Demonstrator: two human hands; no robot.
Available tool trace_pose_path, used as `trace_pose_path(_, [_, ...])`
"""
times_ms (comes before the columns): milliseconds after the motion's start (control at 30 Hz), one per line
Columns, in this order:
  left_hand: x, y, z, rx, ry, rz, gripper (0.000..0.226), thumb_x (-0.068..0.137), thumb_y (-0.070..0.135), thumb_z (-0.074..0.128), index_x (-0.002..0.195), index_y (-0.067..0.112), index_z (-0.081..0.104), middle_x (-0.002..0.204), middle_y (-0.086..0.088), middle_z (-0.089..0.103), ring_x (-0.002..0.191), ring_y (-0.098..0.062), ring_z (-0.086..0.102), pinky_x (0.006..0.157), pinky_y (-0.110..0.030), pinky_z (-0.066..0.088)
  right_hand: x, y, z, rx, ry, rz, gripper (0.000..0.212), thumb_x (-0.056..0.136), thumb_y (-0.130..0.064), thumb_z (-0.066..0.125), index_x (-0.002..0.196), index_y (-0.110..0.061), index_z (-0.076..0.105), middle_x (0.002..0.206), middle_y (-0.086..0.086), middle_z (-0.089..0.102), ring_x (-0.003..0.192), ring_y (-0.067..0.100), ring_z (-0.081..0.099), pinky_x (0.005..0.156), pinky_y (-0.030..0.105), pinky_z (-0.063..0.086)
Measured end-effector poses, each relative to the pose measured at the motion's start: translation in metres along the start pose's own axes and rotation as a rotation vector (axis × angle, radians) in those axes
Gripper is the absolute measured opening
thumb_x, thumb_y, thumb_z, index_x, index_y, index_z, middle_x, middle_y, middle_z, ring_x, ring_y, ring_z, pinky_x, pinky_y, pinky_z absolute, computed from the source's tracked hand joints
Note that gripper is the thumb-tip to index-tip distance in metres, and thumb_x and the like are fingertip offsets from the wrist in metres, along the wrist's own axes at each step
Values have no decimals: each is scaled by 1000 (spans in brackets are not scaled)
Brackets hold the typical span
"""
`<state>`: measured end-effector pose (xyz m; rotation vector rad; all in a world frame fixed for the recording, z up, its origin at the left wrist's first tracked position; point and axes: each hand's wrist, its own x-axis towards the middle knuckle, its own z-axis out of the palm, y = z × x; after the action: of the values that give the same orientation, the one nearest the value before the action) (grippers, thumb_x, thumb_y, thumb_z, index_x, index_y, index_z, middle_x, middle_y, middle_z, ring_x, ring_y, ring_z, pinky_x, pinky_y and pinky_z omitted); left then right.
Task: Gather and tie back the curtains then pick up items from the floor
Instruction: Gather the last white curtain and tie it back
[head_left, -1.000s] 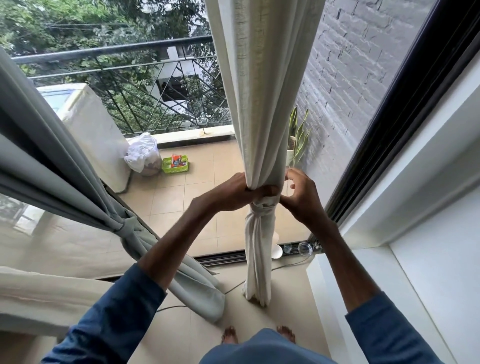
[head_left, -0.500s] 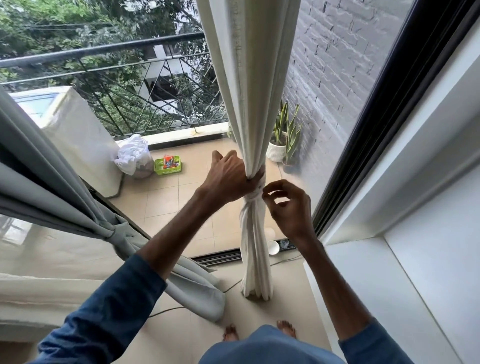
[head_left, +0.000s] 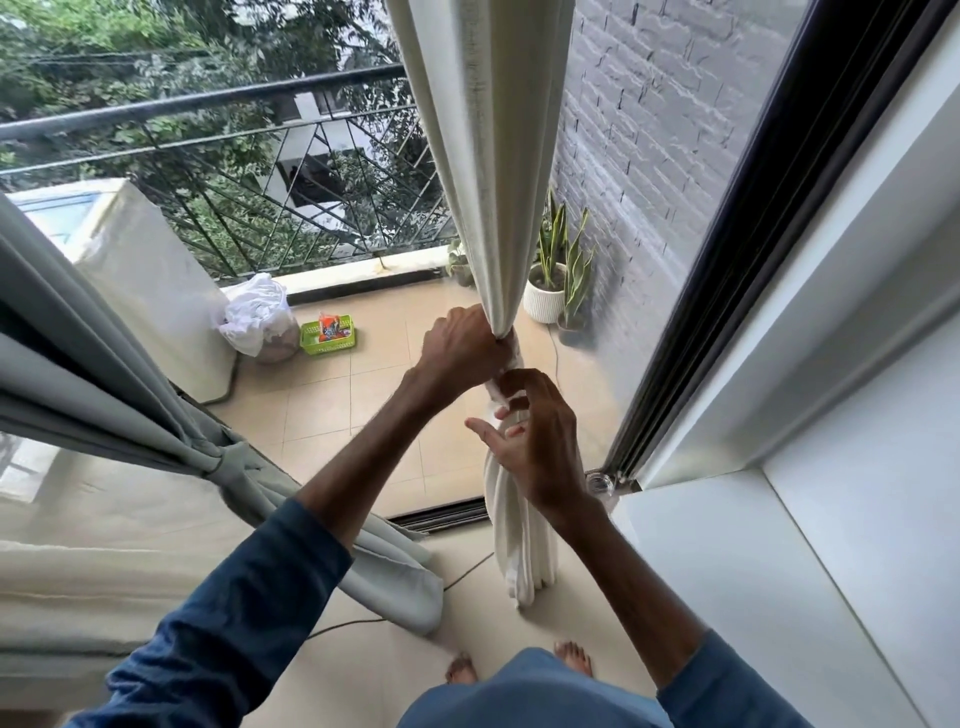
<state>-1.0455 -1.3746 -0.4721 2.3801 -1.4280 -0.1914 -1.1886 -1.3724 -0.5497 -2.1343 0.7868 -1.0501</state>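
Observation:
A cream curtain (head_left: 488, 171) hangs bunched into a narrow column in front of the glass door. My left hand (head_left: 460, 345) is clenched around its gathered waist. Just below, my right hand (head_left: 535, 431) pinches the white tie wrapped around the fabric, with thumb and fingers partly spread. The curtain's lower end (head_left: 522, 561) reaches the floor by my bare feet. A grey curtain (head_left: 104, 374) at the left is tied back with a knot (head_left: 228, 462), and its tail lies on the floor.
A thin cable (head_left: 467, 569) runs across the floor by the door track. A clear glass (head_left: 600, 483) stands at the door frame corner. White wall ledge (head_left: 727, 571) at right. Outside: potted plants (head_left: 550, 280), green basket (head_left: 330, 335), white bag (head_left: 257, 317).
My right hand dropped from the curtain's right side to below my left hand and now works on the tie. My left hand kept its grip as the view shifted.

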Motion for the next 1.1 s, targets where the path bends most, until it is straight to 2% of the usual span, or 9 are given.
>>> trace_pose_path(167, [-4, 5, 1, -8, 20, -51, 21, 92, 29, 49, 82, 11, 47, 77, -10, 60, 71, -38, 60, 59, -33, 41, 4, 1, -5, 57, 122, 26, 24, 85, -23, 80, 98, -12, 62, 90, -2, 68, 77, 15, 65, 68, 37, 57])
trace_pose_path(267, [-6, 7, -1, -16, 13, -64, 22, 93, 29, 48, 83, 10, 50, 76, -9, 60, 70, -36, 61, 58, -32, 40, 5, -1, -10, 176, 115, 124, 16, 89, -29, 77, 94, -15, 72, 86, -6, 73, 71, 8, 68, 63, 33, 58])
trace_pose_path(367, [-10, 7, 0, 16, 39, -78, 30, 94, 37, 45, 84, 11, 57, 76, -7, 64, 68, -34, 60, 57, -31, 38, 6, 3, -15, 199, 88, 105, 9, 88, -23, 77, 95, -17, 78, 88, -5, 75, 71, 9, 69, 61, 35, 58])
trace_pose_path(467, [-18, 6, 2, -17, 116, -27, 38, 95, 43, 45, 77, 12, 57, 66, -2, 60, 61, -31, 61, 53, -30, 43, 8, 11, -21, 183, 66, 89, 17, 90, -31, 75, 94, -15, 78, 89, -7, 74, 76, 9, 67, 65, 35, 56])
trace_pose_path(567, [-21, 4, 0, -208, 122, 43, 24, 94, 32, 55, 80, 15, 63, 68, -5, 65, 62, -32, 64, 56, -36, 53, 7, 15, -24, 156, 55, 49, 15, 90, -29, 77, 96, -16, 78, 93, -9, 76, 82, 7, 69, 70, 35, 56])
trace_pose_path(667, [-20, 3, 0, -347, 72, 20, 21, 94, 26, 58, 80, 12, 65, 65, -8, 71, 52, -24, 69, 58, -42, 60, 6, 14, -24, 205, 20, 100, 14, 89, -24, 78, 98, -15, 79, 93, -9, 77, 78, 8, 71, 65, 33, 58])
trace_pose_path(767, [-20, 4, 0, -342, 87, -24, 24, 94, 27, 57, 76, 12, 63, 60, -7, 70, 47, -21, 68, 58, -42, 60, 7, 11, -23, 215, 23, 123, 14, 88, -25, 79, 96, -13, 78, 88, -8, 77, 78, 7, 72, 61, 30, 59])
trace_pose_path(967, [-17, 4, 1, -285, 101, -77, 35, 87, 42, 49, 87, 11, 65, 63, -7, 69, 60, -30, 69, 67, -44, 60, 9, 2, -23, 296, 26, 141, 21, 89, -29, 77, 101, -15, 69, 86, -9, 75, 79, 7, 71, 59, 25, 57])
trace_pose_path(1100, [-16, 3, 3, -287, 87, -79, 40, 86, 45, 45, 89, 11, 67, 56, -3, 69, 50, -24, 67, 66, -42, 60, 12, 7, -21, 404, -47, 245, 17, 88, -29, 78, 94, -13, 75, 85, -4, 77, 81, 12, 73, 71, 32, 60])
